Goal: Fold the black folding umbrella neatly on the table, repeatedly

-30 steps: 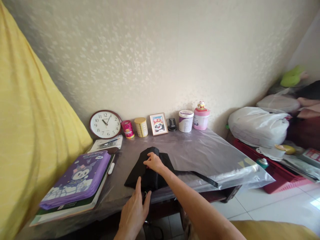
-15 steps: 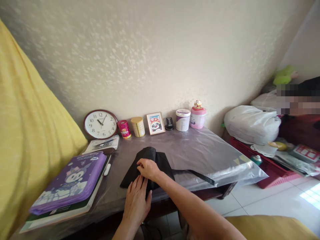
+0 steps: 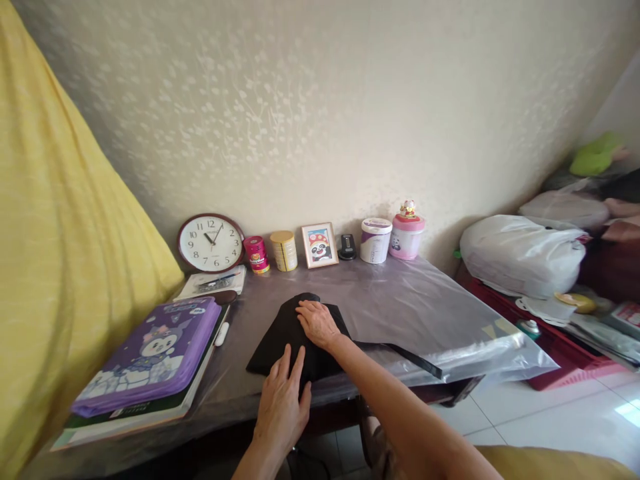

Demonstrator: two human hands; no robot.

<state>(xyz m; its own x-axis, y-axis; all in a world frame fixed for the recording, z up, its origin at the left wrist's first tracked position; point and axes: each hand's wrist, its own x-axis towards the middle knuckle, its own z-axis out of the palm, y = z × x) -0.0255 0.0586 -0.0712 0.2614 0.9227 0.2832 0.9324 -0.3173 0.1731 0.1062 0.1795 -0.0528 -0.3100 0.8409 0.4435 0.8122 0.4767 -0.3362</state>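
A black folded cloth piece with a long thin strap lies near the table's front edge; its exact kind I cannot tell. The strap trails off to the right. My right hand rests flat on the upper part of the cloth, fingers stretched out. Closer to me, my left hand has its fingers apart, with the fingertips on the lower part of the cloth. Part of the cloth is hidden under both hands and the right forearm.
Plastic sheeting covers the table. Along the wall stand a clock, a pink can, a yellow can, a picture frame and tubs. A purple case lies on books at left. White bags are piled right.
My right hand has gone from curled fingers to lying flat, a little farther up the cloth. My left hand's fingers have spread and drawn back slightly. The view has turned slightly left.
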